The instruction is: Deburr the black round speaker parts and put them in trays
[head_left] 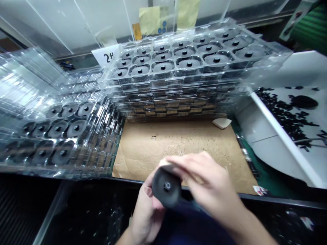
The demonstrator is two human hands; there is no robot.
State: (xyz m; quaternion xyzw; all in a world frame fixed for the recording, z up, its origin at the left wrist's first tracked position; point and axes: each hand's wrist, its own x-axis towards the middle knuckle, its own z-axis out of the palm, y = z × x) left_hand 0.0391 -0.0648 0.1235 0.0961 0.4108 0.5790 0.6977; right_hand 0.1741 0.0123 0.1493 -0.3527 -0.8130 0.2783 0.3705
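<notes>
Over the near edge of flat brown cardboard (176, 137), a round dark-grey part (160, 190).
Left hand (148, 209): fingers curled around it. Right hand (211, 183): blurry fingers by its rim; can't tell if gripping.

Head camera: worn on the person's head, behind and above the fingers (187, 162), facing forward and down, as I see it from here.
Fingers: near the lens, low and about mid-view.
Cardboard (173, 136): just beyond the fingers, looked down on at a slant.
Clear trays (168, 76): farther past the fingers, tops in sight.
White bin (279, 134): right of the fingers, cut by the view's edge.
</notes>
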